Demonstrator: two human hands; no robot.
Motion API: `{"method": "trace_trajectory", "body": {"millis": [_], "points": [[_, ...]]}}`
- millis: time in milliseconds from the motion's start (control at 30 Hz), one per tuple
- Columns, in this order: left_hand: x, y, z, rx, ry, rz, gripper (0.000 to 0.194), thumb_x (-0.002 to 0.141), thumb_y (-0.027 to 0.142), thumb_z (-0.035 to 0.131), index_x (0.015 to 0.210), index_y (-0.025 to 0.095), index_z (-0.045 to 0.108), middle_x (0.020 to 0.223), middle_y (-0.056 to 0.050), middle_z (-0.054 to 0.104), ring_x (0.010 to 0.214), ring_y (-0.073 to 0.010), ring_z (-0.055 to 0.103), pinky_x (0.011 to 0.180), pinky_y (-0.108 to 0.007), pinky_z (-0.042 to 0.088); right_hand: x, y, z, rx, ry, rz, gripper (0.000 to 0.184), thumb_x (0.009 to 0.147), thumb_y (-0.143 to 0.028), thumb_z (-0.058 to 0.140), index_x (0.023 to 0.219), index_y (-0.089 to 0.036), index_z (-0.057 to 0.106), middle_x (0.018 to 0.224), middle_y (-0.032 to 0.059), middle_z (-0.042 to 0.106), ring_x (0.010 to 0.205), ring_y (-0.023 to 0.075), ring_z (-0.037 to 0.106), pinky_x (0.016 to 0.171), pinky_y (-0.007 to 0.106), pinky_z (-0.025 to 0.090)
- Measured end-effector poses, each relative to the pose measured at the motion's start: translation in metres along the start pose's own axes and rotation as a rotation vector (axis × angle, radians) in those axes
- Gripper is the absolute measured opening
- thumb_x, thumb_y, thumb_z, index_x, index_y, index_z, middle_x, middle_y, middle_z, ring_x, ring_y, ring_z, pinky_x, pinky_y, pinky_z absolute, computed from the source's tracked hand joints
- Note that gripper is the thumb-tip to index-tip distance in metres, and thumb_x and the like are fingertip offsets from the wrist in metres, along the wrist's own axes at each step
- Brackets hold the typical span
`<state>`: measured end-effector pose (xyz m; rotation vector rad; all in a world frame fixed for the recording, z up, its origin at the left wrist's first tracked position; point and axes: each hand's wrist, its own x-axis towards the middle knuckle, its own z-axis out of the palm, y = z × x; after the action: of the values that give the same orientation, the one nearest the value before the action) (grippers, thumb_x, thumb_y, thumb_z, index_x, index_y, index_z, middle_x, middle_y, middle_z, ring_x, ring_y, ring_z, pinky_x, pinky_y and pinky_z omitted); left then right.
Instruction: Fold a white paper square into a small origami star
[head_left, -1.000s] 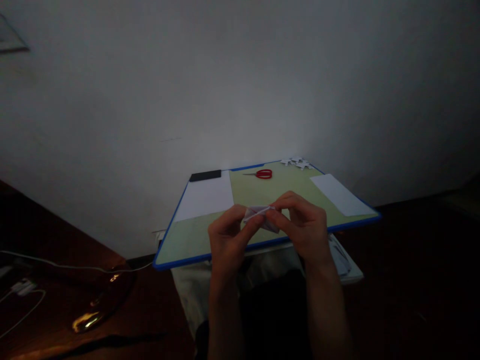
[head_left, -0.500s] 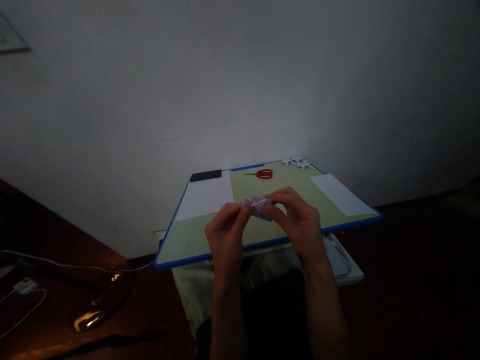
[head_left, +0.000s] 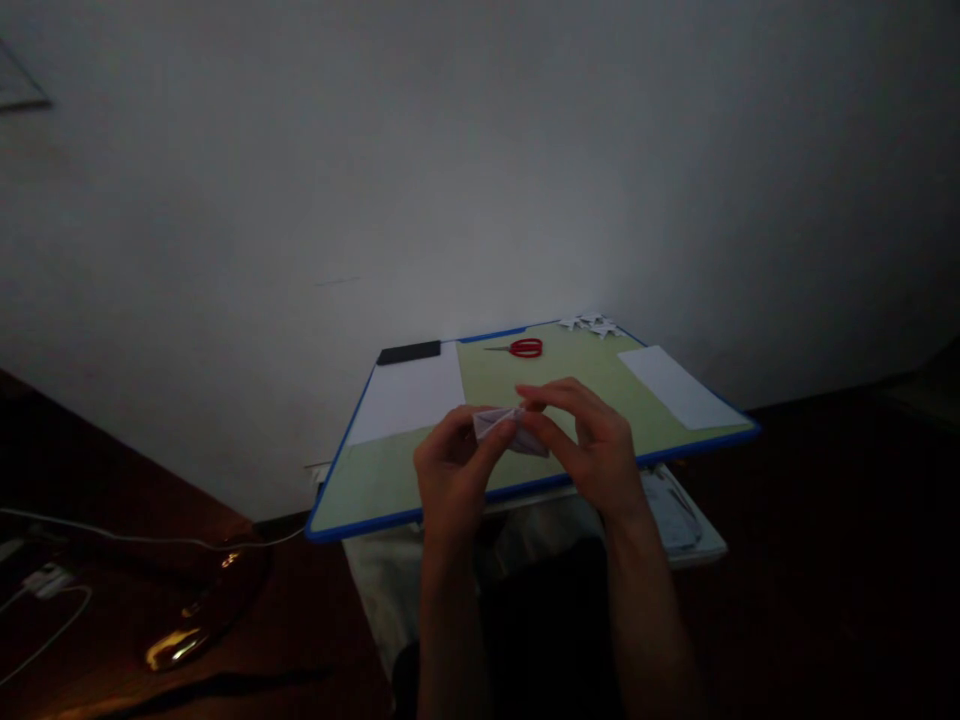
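Note:
A small piece of folded white paper (head_left: 534, 443) is held up over the near edge of the green board (head_left: 390, 480). My left hand (head_left: 454, 465) pinches its left side, thumb in front and fingers behind. At the paper's upper right, my right hand (head_left: 589, 435) has thumb and forefinger closed on it. The fingertips hide part of the folds. Beyond my hands lie red-handled scissors (head_left: 525, 348), their blades pointing left.
Several folded white paper pieces (head_left: 592, 325) are heaped at the board's far right corner. White sheets lie at left (head_left: 409, 395) and right (head_left: 679, 388). A dark flat object (head_left: 409, 353) rests on the left sheet. The wall (head_left: 480, 170) rises behind; a white cable (head_left: 150, 535) runs at lower left.
The folded paper has been turned and tilted between my fingers, so another face shows. My right thumb and forefinger have shifted slightly left along its top edge. The board's things have not moved.

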<state>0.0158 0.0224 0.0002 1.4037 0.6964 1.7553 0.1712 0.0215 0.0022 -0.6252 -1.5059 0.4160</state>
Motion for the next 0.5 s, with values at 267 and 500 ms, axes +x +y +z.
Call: {"method": "trace_trajectory", "body": {"millis": [267, 500], "points": [[0.003, -0.008, -0.005, -0.03, 0.151, 0.03, 0.032, 0.077, 0.027, 0.093, 0.106, 0.023, 0.077, 0.095, -0.002, 0.077, 0.082, -0.0141, 0.072, 0.074, -0.024, 0.058, -0.001, 0.01, -0.004, 0.011, -0.029, 0.06, 0.033, 0.093, -0.026, 0.079, 0.125, -0.032, 0.074, 0.114, 0.0044, 0.069, 0.105, 0.0224, 0.066, 0.094, 0.041, 0.054], [0.003, -0.007, -0.004, -0.051, 0.082, -0.01, 0.026, 0.079, 0.028, 0.092, 0.102, 0.024, 0.081, 0.095, -0.003, 0.08, 0.087, -0.0164, 0.073, 0.079, -0.027, 0.06, -0.002, 0.014, -0.005, 0.063, -0.011, 0.099, 0.03, 0.092, -0.026, 0.08, 0.121, -0.031, 0.077, 0.107, 0.003, 0.072, 0.099, 0.0213, 0.066, 0.089, 0.039, 0.055]]}}
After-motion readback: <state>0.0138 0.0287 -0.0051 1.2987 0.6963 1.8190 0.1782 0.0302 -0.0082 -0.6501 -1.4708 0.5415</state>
